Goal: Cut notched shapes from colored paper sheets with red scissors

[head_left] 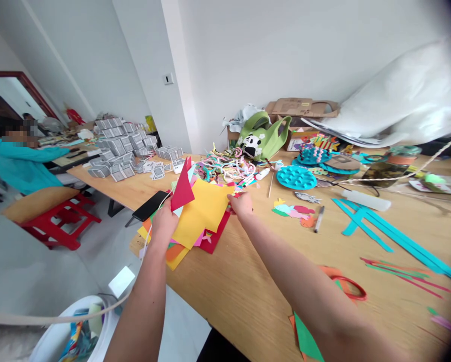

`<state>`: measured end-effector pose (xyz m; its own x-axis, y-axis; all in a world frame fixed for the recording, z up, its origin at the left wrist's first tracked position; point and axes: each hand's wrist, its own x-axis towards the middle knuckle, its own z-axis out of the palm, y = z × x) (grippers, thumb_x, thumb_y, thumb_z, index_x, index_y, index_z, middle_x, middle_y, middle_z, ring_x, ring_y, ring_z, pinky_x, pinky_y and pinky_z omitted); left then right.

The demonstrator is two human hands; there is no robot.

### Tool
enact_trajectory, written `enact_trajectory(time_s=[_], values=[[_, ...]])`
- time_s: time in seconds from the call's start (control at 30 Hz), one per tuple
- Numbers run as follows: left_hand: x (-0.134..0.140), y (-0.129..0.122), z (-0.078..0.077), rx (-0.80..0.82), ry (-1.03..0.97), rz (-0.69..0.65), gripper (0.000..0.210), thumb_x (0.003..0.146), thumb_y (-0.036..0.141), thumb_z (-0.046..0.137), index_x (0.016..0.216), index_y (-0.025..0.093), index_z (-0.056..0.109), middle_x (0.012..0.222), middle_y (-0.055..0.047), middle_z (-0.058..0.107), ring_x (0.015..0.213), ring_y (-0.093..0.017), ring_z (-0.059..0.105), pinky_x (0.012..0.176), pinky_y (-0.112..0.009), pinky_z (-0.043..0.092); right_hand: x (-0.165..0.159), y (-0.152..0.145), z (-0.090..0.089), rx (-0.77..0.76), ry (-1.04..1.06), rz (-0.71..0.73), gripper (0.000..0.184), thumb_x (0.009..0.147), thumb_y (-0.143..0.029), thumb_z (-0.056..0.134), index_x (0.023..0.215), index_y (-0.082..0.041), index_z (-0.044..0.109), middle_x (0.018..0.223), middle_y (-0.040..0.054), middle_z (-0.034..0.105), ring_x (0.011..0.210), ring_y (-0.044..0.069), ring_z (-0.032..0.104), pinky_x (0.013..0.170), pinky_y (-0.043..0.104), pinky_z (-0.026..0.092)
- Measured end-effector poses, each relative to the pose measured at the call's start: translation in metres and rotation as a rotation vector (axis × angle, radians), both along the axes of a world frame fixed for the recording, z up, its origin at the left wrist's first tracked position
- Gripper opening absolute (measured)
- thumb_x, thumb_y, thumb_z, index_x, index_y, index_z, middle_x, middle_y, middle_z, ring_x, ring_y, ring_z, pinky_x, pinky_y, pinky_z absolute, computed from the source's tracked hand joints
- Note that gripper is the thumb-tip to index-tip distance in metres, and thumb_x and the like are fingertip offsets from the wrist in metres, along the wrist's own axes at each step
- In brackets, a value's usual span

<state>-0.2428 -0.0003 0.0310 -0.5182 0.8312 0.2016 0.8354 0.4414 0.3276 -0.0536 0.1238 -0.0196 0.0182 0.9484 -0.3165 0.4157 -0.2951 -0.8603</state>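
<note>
A stack of coloured paper sheets lies on the wooden table, with a yellow sheet on top. My left hand grips the stack's left side and lifts a red sheet upright. At the stack's right edge, my right hand pinches the yellow sheet. A black phone lies just left of the stack, near the table's edge.
A pile of curled paper strips, a green panda bag, teal moulds, teal paper strips, a pen and red scissors crowd the table. Grey boxes are stacked far left. A seated person is at left. A white bin stands below.
</note>
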Motion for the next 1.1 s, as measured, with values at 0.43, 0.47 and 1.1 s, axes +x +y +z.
enact_trajectory(time_s=[0.43,0.47,1.1], values=[[0.001,-0.002,0.003,-0.005,0.101,0.044,0.049,0.082,0.02,0.039,0.131,0.024,0.043,0.092,-0.015,0.068,0.085,-0.033,0.064,0.071,-0.04,0.046,-0.022,-0.026,0.034,0.537,-0.145,0.013,0.014,0.083,-0.02,0.044,0.089,-0.019,0.056,0.093,0.0104,0.061,0.089,0.025,0.058,0.078,0.037,0.042],[0.002,-0.003,0.004,-0.009,0.107,0.047,0.049,0.082,0.02,0.038,0.13,0.023,0.043,0.092,-0.016,0.068,0.085,-0.033,0.065,0.071,-0.04,0.046,-0.023,-0.026,0.038,0.585,-0.142,-0.016,0.015,0.085,-0.021,0.041,0.09,-0.02,0.055,0.097,0.0105,0.059,0.091,0.024,0.057,0.08,0.037,0.041],[0.045,-0.009,-0.034,-0.332,0.128,-0.303,0.075,0.075,0.043,0.057,0.14,0.016,0.03,0.112,-0.02,0.062,0.107,-0.034,0.056,0.084,-0.039,0.042,0.107,0.009,0.125,1.217,-0.096,-0.395,0.034,0.094,-0.043,0.02,0.099,-0.019,0.044,0.083,0.0073,0.056,0.079,0.021,0.06,0.065,0.037,0.045]])
